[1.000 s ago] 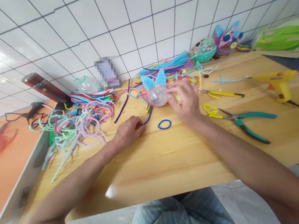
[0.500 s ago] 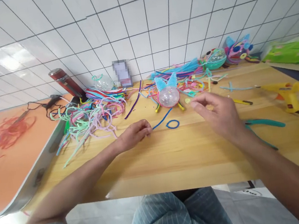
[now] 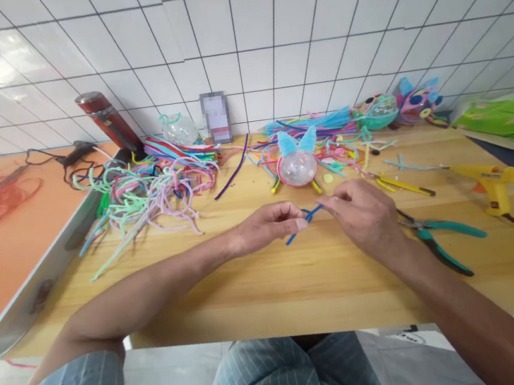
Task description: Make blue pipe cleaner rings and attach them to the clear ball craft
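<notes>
A blue pipe cleaner [image 3: 304,222] is held between both hands just above the wooden table [image 3: 269,280]. My left hand [image 3: 268,224] pinches its middle, fingers curled. My right hand [image 3: 360,211] pinches its upper end near the thumb. Behind them sits a clear plastic ball [image 3: 298,167] with two fuzzy light-blue ears and a red rim, resting on yellow stems. The small blue ring from before is hidden or among the fingers; I cannot tell which.
A tangle of pastel pipe cleaners [image 3: 143,196] lies left. Teal-handled pliers [image 3: 440,237], a yellow glue gun [image 3: 489,182] and yellow snips [image 3: 404,184] lie right. A red flask [image 3: 106,121], finished ball figures [image 3: 393,106] and a green bag [image 3: 504,116] stand at the back.
My right hand left the ball and came back to the blue pipe cleaner. My left hand lifted the strand toward the centre, and both hands now pinch it. The camera tilted up.
</notes>
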Demonstrator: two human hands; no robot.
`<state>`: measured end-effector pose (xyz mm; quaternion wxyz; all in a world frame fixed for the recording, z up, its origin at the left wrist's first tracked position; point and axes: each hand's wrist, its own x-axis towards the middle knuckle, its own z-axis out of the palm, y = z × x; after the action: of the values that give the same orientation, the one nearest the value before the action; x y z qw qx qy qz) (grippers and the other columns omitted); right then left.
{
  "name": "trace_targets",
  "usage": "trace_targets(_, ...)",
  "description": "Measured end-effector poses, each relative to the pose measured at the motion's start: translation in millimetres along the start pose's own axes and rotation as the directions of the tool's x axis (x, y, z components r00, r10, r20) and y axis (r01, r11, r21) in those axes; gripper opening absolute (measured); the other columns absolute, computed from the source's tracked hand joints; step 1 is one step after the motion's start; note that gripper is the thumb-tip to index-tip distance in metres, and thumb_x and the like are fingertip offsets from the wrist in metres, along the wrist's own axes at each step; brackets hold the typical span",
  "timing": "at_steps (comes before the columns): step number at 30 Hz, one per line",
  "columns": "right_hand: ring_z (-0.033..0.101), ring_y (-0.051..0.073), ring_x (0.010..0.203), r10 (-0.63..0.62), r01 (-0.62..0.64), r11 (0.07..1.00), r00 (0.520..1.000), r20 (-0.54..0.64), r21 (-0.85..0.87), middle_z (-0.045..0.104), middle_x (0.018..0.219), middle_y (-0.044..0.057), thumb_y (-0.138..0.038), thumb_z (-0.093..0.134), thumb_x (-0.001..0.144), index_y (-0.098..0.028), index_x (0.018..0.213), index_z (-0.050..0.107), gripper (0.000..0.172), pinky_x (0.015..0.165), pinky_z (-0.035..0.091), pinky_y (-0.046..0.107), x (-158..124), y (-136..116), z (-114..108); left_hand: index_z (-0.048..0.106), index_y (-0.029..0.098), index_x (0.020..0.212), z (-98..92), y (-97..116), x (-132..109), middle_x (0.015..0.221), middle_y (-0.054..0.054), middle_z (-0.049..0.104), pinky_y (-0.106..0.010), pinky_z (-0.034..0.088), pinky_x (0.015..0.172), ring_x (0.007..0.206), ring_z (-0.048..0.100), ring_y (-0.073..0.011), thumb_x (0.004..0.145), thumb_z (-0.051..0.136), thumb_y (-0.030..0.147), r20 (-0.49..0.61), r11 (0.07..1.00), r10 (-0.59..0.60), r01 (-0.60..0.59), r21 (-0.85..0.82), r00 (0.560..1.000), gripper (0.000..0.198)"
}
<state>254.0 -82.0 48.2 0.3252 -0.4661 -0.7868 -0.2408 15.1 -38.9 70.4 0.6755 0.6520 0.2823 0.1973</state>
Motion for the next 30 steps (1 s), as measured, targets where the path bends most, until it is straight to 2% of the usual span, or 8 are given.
trace_targets(3, 0.061, 0.019, 0.078, -0.122, 0.122, 0.992, 0.992, 0.018, -0.029, 0.074, 0.084, 0.004, -0.025, 0.062, 0.102, -0.025, 0.081, 0.078, 0.027, 0.071, 0.043, 0.034, 10.0, 3.1, 2.7, 0.064, 0.015, 0.085, -2.9, 1.0, 5.8, 0.07, 0.005, 0.051, -0.023, 0.033, 0.06, 0.064, 0.042, -0.0076, 0.081, 0.078, 0.059, 0.007, 0.999, 0.003, -0.003, 0.044, 1.0, 0.047)
trace_targets(5, 0.065, 0.02, 0.087, -0.202, 0.202, 0.979, 0.979, 0.012, 0.025, 0.077, 0.088, 0.003, -0.022, 0.064, 0.101, -0.026, 0.089, 0.079, 0.02, 0.079, 0.045, 0.035, 15.4, 8.2, 6.0, 0.062, 0.015, 0.083, -4.5, -3.8, 8.0, 0.063, 0.007, 0.045, -0.022, 0.028, 0.057, 0.058, 0.036, -0.0065, 0.083, 0.075, 0.06, 0.013, 1.0, 0.012, -0.012, 0.019, 1.0, 0.046)
trace_targets(7, 0.067, 0.021, 0.091, -0.206, 0.206, 0.971, 0.978, -0.012, 0.117, 0.079, 0.089, 0.003, -0.021, 0.067, 0.099, -0.026, 0.097, 0.08, 0.014, 0.085, 0.047, 0.037, 17.3, 14.9, 10.6, 0.062, 0.016, 0.084, -5.7, -13.2, 9.2, 0.059, 0.008, 0.043, -0.023, 0.025, 0.054, 0.054, 0.033, -0.0063, 0.084, 0.073, 0.061, -0.005, 0.998, 0.023, -0.024, -0.055, 1.0, 0.047)
trace_targets(13, 0.071, 0.022, 0.077, 0.107, -0.12, 0.946, 0.992, 0.061, 0.302, 0.079, 0.081, 0.003, -0.025, 0.071, 0.096, -0.027, 0.092, 0.079, 0.009, 0.076, 0.053, 0.039, 6.2, 9.9, 26.5, 0.06, 0.017, 0.081, -1.6, -47.5, 11.3, 0.057, 0.007, 0.048, -0.022, 0.027, 0.05, 0.05, 0.037, -0.0061, 0.083, 0.074, 0.062, -0.181, 0.942, 0.048, -0.105, -0.318, 0.982, 0.047)
trace_targets(19, 0.075, 0.023, 0.078, 0.392, -0.423, 0.836, 0.906, 0.16, 0.35, 0.082, 0.087, 0.002, -0.033, 0.072, 0.096, -0.029, 0.093, 0.078, 0.008, 0.076, 0.058, 0.04, 2.1, -7.1, 30.3, 0.061, 0.015, 0.088, 3.5, -56.8, 10.5, 0.064, 0.004, 0.058, -0.021, 0.031, 0.048, 0.048, 0.044, -0.0059, 0.081, 0.076, 0.068, -0.157, 0.886, 0.005, -0.077, -0.457, 0.988, 0.055)
trace_targets(22, 0.076, 0.023, 0.081, 0.436, -0.461, 0.807, 0.887, 0.155, 0.369, 0.082, 0.089, 0.001, -0.031, 0.072, 0.095, -0.029, 0.093, 0.078, 0.006, 0.078, 0.059, 0.039, 3.1, -6.5, 27.9, 0.061, 0.015, 0.089, 5.3, -57.5, 7.2, 0.067, 0.002, 0.062, -0.022, 0.033, 0.048, 0.048, 0.045, -0.0059, 0.082, 0.075, 0.068, -0.144, 0.882, 0.02, -0.085, -0.463, 0.989, 0.055)
trace_targets(28, 0.076, 0.022, 0.079, 0.413, -0.421, 0.824, 0.905, 0.105, 0.379, 0.081, 0.084, 0.001, -0.029, 0.073, 0.093, -0.027, 0.088, 0.078, 0.007, 0.077, 0.059, 0.037, 3.2, -9.7, 22.6, 0.058, 0.016, 0.084, 17.3, -55.9, -2.6, 0.065, 0.003, 0.062, -0.022, 0.032, 0.049, 0.05, 0.044, -0.0059, 0.086, 0.072, 0.066, -0.056, 0.899, 0.021, -0.044, -0.436, 0.998, 0.052)
trace_targets(30, 0.076, 0.023, 0.081, 0.446, -0.457, 0.794, 0.886, 0.127, 0.4, 0.081, 0.085, 0.002, -0.031, 0.073, 0.094, -0.027, 0.089, 0.078, 0.008, 0.079, 0.059, 0.038, 1.0, -10.0, 23.9, 0.059, 0.016, 0.086, 19.1, -55.0, -3.9, 0.065, 0.003, 0.062, -0.022, 0.03, 0.048, 0.049, 0.042, -0.0056, 0.085, 0.073, 0.067, -0.046, 0.89, 0.012, -0.031, -0.455, 0.999, 0.053)
